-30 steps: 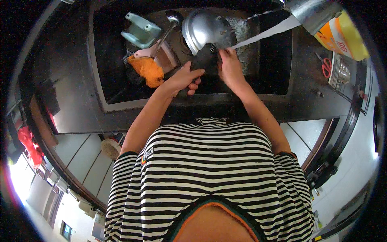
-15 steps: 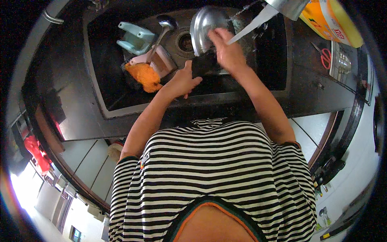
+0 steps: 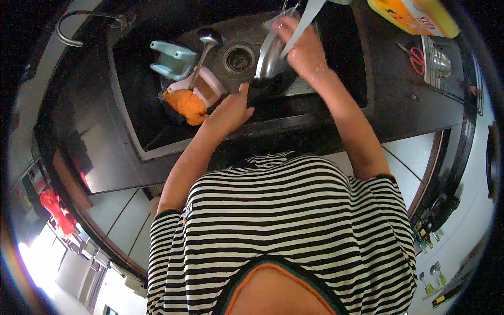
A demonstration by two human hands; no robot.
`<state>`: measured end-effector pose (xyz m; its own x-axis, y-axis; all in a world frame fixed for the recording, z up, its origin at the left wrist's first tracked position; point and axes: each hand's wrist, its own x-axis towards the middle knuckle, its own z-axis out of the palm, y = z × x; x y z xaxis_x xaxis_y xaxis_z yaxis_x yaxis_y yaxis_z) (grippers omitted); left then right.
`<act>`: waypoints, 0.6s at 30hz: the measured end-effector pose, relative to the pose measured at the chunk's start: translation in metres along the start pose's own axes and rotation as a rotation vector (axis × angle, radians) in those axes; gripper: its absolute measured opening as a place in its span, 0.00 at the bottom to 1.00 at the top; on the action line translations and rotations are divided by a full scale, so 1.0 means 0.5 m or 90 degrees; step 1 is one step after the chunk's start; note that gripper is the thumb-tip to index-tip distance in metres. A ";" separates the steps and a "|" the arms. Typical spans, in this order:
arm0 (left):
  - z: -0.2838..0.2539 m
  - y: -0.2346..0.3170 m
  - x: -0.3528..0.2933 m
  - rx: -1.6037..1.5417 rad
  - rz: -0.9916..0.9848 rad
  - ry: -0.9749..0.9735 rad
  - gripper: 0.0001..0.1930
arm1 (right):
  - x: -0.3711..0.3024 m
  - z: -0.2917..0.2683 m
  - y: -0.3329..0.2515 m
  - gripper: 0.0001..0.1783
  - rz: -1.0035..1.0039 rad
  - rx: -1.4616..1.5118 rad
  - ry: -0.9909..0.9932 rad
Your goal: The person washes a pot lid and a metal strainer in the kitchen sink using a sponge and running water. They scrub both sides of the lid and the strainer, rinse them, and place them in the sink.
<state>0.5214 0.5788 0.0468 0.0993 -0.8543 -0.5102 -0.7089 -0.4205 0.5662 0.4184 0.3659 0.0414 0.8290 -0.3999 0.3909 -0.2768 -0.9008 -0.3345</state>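
Note:
A shiny metal pan [image 3: 266,59] is tilted up in the dark sink, its pale rim toward the drain. Its dark handle is hard to make out against the black basin. My left hand [image 3: 229,109] is closed around that handle, thumb pointing up along it. My right hand [image 3: 305,51] lies against the pan's far right side, fingers stretched out, wet and a little blurred. A white stream of water [image 3: 304,26] falls over the fingers and the pan.
Left in the sink [image 3: 137,152] are a ladle [image 3: 208,38], a light blue plastic piece [image 3: 176,60], a pink plastic holder [image 3: 210,86] and an orange cloth [image 3: 186,106]. The drain [image 3: 240,60] sits mid-basin. Red-handled scissors [image 3: 417,60] and a yellow bottle [image 3: 420,16] are right.
The pan has turned more edge-on, showing less of its rounded side. My right hand has moved up and slightly right along it. My left hand keeps its grip, shifted slightly left.

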 end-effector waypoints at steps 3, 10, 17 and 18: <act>0.002 0.011 -0.008 0.016 -0.010 0.005 0.32 | -0.067 -0.008 -0.098 0.13 -0.206 -0.060 -0.078; 0.010 0.032 -0.008 0.071 0.011 0.024 0.30 | -0.022 -0.050 -0.025 0.20 0.015 -0.145 -0.016; 0.019 0.019 -0.011 0.086 0.040 0.037 0.29 | -0.079 -0.040 -0.071 0.12 -0.145 -0.043 0.034; 0.018 0.018 -0.013 0.084 0.037 0.033 0.29 | -0.093 -0.058 -0.099 0.17 -0.169 -0.079 -0.026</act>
<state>0.5079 0.5834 0.0496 0.0888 -0.8924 -0.4425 -0.7998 -0.3287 0.5023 0.3795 0.4244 0.0645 0.8987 -0.1427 0.4148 -0.1032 -0.9879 -0.1161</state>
